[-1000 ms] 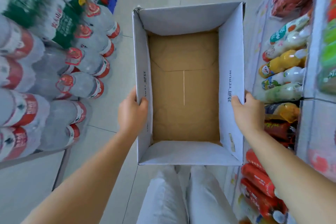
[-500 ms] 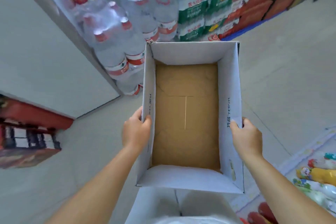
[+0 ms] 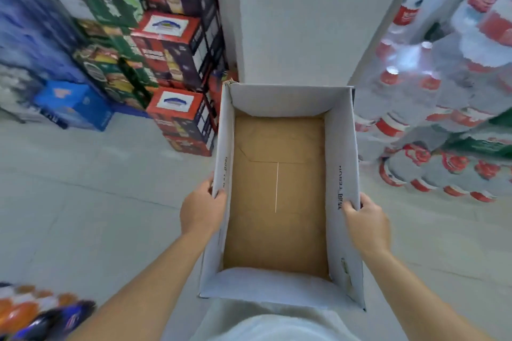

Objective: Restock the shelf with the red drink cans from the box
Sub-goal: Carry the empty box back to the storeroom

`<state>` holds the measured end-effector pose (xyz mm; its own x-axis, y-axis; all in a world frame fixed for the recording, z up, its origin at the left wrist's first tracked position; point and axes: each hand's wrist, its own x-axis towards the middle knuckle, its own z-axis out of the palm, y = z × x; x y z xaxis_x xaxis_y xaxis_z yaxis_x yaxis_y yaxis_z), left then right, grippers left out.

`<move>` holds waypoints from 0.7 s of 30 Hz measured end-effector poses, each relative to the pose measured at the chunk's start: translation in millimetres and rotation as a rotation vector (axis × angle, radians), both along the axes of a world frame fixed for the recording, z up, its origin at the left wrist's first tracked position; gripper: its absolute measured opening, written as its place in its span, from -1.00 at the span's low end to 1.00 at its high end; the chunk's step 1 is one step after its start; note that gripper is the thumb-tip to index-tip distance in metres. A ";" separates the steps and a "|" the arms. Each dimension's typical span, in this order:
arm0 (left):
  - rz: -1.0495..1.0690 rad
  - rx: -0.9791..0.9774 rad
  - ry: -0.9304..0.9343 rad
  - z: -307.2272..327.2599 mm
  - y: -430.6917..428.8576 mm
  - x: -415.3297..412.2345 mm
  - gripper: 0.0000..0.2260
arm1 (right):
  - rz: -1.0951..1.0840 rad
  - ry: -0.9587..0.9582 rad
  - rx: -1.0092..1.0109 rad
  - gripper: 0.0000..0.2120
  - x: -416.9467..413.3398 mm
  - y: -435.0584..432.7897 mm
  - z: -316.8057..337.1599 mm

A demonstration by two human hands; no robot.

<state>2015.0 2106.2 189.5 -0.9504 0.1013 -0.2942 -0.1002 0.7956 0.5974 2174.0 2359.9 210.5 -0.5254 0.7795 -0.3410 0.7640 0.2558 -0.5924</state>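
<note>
Left hand (image 3: 201, 210) grips the left wall of the box (image 3: 343, 147), right hand (image 3: 365, 223) clamps the right wall, and the box hangs between them in front of the body, open-topped, brown bottom showing. Beyond it a white pillar (image 3: 304, 14), stacked cartons (image 3: 177, 50) on the left, bottled-water packs (image 3: 432, 119) on the right.

The box (image 3: 343, 147) is at centre, left hand (image 3: 201, 209) on its 9 o'clock wall, right hand (image 3: 365, 223) on its 3 o'clock wall. Cartons (image 3: 171, 63) stack at 11 o'clock, a pillar (image 3: 299, 16) at 12, bottle packs (image 3: 443, 119) at 2.
</note>
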 end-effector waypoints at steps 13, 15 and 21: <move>0.621 0.006 0.014 -12.4 -222.5 -95.1 -0.73 | 0.626 -0.014 -0.009 -0.86 -278.4 -180.8 -14.0; 0.716 -0.002 0.026 -13.5 -249.4 -110.5 -0.71 | 0.736 -0.016 0.000 -0.87 -323.7 -213.5 -16.2; 1.035 0.031 0.023 -7.2 -331.7 -158.5 -0.81 | 1.018 0.001 -0.018 -0.88 -448.7 -323.4 -5.3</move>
<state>1856.5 1774.5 182.3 -0.5818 -0.7612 -0.2865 -0.7148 0.3105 0.6266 1725.3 2036.5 205.1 -0.9366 -0.0435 -0.3476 0.1879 0.7751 -0.6033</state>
